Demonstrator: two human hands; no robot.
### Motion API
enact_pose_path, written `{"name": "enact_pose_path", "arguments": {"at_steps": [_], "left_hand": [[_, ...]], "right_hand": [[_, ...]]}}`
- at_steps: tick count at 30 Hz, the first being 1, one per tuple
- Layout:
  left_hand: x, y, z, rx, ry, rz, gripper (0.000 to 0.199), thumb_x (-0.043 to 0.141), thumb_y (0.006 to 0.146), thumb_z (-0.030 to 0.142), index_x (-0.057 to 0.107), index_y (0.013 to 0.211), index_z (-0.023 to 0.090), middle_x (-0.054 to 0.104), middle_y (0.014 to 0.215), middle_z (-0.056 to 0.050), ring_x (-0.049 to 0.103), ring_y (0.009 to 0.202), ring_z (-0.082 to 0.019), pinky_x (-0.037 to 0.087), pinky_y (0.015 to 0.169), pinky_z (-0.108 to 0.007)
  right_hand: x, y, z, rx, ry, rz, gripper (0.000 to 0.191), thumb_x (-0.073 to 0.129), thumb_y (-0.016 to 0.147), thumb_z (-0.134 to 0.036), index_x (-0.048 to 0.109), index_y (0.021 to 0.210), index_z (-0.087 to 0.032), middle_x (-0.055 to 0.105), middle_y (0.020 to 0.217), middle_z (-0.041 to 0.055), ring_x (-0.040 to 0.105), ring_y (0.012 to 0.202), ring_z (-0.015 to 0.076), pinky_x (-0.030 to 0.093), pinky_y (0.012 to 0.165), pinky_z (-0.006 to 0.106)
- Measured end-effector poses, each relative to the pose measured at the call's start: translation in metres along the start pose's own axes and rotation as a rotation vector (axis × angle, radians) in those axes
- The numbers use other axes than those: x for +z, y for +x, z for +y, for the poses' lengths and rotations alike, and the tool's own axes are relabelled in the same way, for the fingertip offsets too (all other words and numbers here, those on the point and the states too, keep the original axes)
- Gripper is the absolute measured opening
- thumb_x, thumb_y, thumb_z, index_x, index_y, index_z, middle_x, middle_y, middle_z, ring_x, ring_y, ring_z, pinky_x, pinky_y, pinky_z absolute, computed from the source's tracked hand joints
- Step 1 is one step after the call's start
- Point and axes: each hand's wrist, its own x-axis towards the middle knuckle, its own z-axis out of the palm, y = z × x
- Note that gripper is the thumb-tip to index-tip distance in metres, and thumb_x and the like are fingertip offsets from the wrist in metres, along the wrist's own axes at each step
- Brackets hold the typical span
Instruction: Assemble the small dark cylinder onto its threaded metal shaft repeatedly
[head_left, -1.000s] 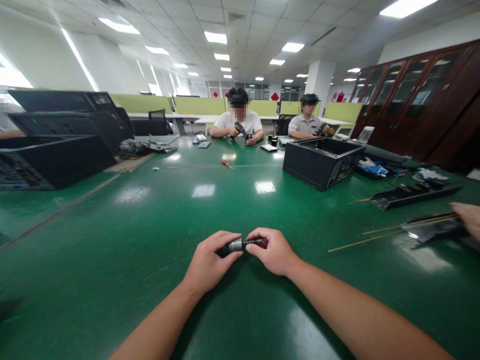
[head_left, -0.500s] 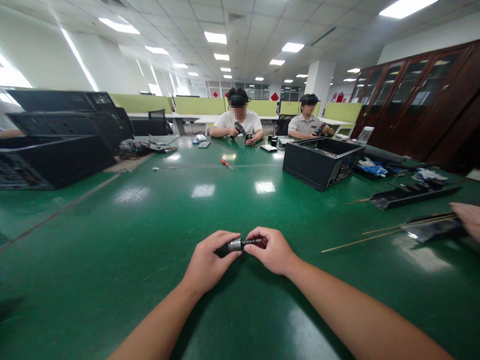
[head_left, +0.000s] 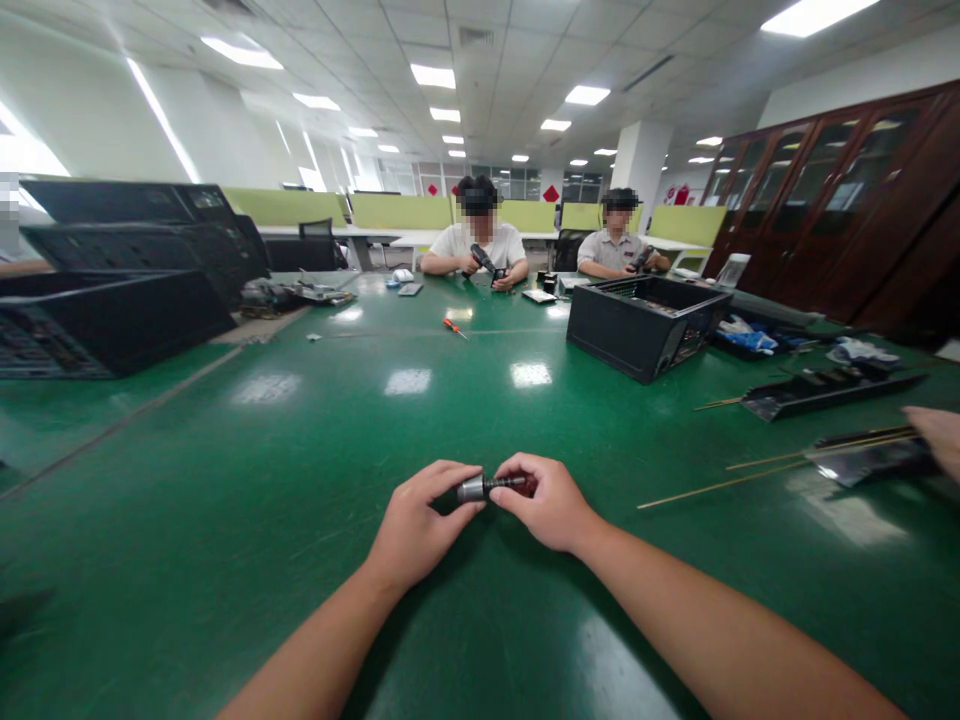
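Both of my hands meet low over the green table. My left hand [head_left: 421, 515] curls its thumb and fingers around a small silver metal cylinder [head_left: 472, 489], closed on its sides. My right hand [head_left: 546, 503] pinches a thin ringed metal shaft [head_left: 504, 483] with a dark reddish part that is mostly covered by the fingers. The shaft points left and meets the cylinder's right end, in line with it. Whether the two are joined, I cannot tell.
Ahead lies a red-handled screwdriver [head_left: 454, 328]. An open black computer case [head_left: 615, 330] stands at the right, more cases [head_left: 112, 330] at the left. Thin yellow rods [head_left: 720, 484] lie near another person's hand [head_left: 934, 435] at the right edge. Two people opposite hold power drills [head_left: 481, 257].
My hands, the cylinder and the shaft keep almost the same place. The thin yellow rod by the person at the right has shifted slightly to the left.
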Motion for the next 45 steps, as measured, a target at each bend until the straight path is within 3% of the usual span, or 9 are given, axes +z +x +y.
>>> {"name": "enact_pose_path", "arguments": {"at_steps": [25, 45], "left_hand": [[-0.0004, -0.0004, -0.0009, 0.004, -0.014, 0.02, 0.028, 0.072, 0.082, 0.027, 0.07, 0.11, 0.026, 0.069, 0.104, -0.002, 0.065, 0.096, -0.017, 0.051, 0.087, -0.029], [0.0, 0.0002, -0.0031, -0.001, -0.023, 0.025, 0.031, 0.07, 0.084, 0.028, 0.065, 0.115, 0.029, 0.067, 0.108, 0.0, 0.062, 0.1, -0.016, 0.048, 0.091, -0.029]], "right_hand": [[-0.0013, -0.0006, -0.002, 0.001, 0.021, 0.008, 0.013, 0.067, 0.077, -0.027, 0.066, 0.086, -0.018, 0.058, 0.068, -0.0024, 0.05, 0.058, 0.0119, 0.039, 0.054, 0.023], [-0.0024, 0.0012, 0.0013, -0.022, -0.011, 0.058, 0.015, 0.067, 0.079, -0.03, 0.068, 0.089, -0.018, 0.063, 0.072, -0.001, 0.052, 0.06, 0.0123, 0.041, 0.057, 0.024]]}}
